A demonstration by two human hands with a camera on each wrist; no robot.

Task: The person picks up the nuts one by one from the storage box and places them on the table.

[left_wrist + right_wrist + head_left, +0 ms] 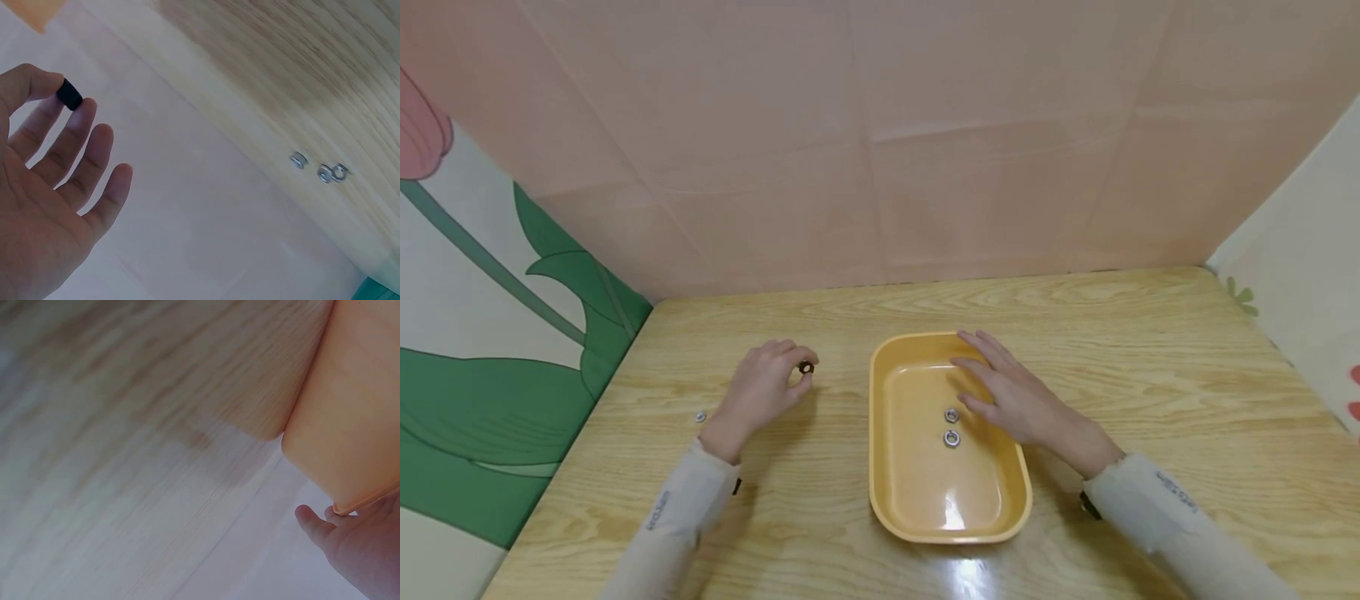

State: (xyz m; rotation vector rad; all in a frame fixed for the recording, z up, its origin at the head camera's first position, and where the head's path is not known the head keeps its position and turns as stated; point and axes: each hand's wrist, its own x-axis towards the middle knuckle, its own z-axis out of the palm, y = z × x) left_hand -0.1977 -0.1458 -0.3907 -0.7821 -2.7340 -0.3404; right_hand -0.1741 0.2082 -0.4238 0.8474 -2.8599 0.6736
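Between thumb and fingertip, my left hand [763,387] pinches a small black nut [806,367] above the table, left of the yellow tray. The left wrist view shows the black nut [69,94] edge-on, the other fingers spread below it. My right hand [1018,400] reaches over the tray's right side with fingers loosely extended, holding nothing. In the right wrist view that hand [369,544] is at the tray's rim; contact is unclear. Inside the yellow tray [876,417] lie two silver nuts, a farther nut [951,414] and a nearer nut [952,438].
Small silver nuts lie on the wooden table [820,517] beyond the left hand: one nut [299,160] apart, another nut [325,174] touching a third nut [340,172]. A pink wall covering [865,167] rises behind the table, with side panels left and right.
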